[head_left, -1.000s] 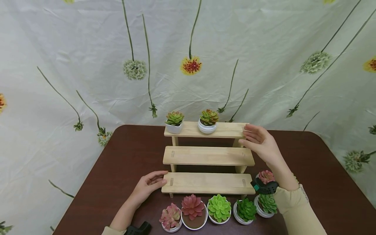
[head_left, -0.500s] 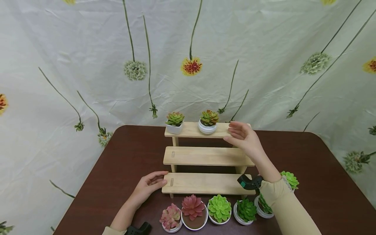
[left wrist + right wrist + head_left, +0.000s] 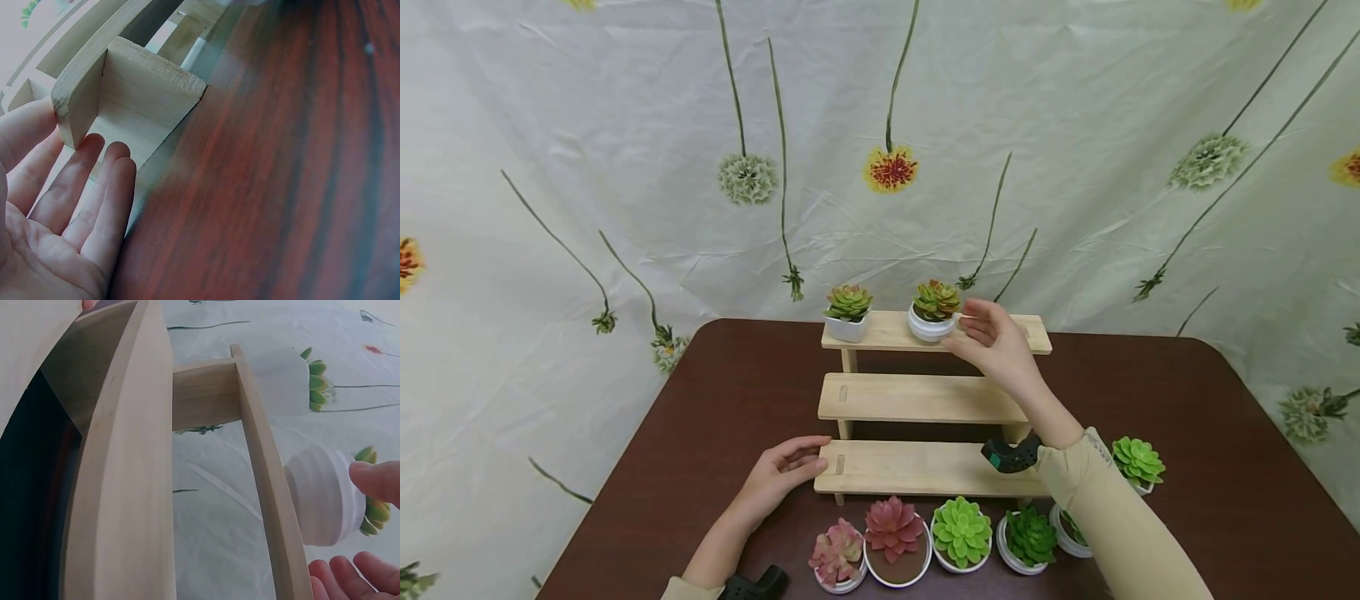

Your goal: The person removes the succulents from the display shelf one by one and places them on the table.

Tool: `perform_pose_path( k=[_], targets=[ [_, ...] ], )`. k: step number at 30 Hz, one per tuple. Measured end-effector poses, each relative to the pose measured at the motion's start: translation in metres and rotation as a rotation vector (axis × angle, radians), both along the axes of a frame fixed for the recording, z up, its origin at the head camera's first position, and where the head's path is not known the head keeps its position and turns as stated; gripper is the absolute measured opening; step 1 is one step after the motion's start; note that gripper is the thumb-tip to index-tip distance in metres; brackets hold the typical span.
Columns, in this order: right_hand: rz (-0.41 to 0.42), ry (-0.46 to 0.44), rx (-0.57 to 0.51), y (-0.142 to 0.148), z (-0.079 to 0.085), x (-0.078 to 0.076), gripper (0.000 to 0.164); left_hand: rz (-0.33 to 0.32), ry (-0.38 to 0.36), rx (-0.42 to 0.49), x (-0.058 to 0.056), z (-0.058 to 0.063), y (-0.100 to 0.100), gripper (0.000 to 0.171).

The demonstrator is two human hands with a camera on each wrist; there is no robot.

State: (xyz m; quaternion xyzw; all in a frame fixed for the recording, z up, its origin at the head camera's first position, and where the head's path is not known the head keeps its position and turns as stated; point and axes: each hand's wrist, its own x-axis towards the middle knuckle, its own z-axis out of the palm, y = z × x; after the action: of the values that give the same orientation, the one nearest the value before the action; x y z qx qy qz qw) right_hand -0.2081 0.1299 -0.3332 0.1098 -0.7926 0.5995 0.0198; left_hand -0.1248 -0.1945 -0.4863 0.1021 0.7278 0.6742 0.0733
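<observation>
A white round pot with a green-and-red succulent (image 3: pixel 936 302) stands on the top board of a three-tier wooden stand (image 3: pixel 898 396). My right hand (image 3: pixel 996 343) is just to its right, thumb and fingers spread apart. In the right wrist view, the thumb (image 3: pixel 375 481) overlaps the pot's rim and plant, and the fingertips sit below the white pot (image 3: pixel 328 497). Farther left on that board is a square white pot with a succulent (image 3: pixel 848 313). My left hand (image 3: pixel 778 475) touches the left end of the lowest board (image 3: pixel 78 100) with relaxed fingers.
In front of the stand is a row of potted succulents, among them a pink one (image 3: pixel 837 552), a dark red one (image 3: pixel 893 529) and a bright green one (image 3: pixel 962 532). Another green one (image 3: pixel 1138 462) stands right, beside my sleeve. Behind the table (image 3: pixel 655 492) hangs a flowered cloth (image 3: pixel 647 125).
My right hand has moved left along the top board, from its right end to the round pot. The left hand stays at the lowest board's end.
</observation>
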Motion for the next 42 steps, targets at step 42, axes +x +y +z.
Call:
perform_pose_path(
  k=[42],
  targets=[
    [-0.046,0.035,0.096,-0.008,-0.002,0.008,0.068,0.004,-0.003,-0.011,0.0,0.001,-0.001,0.04]
  ],
)
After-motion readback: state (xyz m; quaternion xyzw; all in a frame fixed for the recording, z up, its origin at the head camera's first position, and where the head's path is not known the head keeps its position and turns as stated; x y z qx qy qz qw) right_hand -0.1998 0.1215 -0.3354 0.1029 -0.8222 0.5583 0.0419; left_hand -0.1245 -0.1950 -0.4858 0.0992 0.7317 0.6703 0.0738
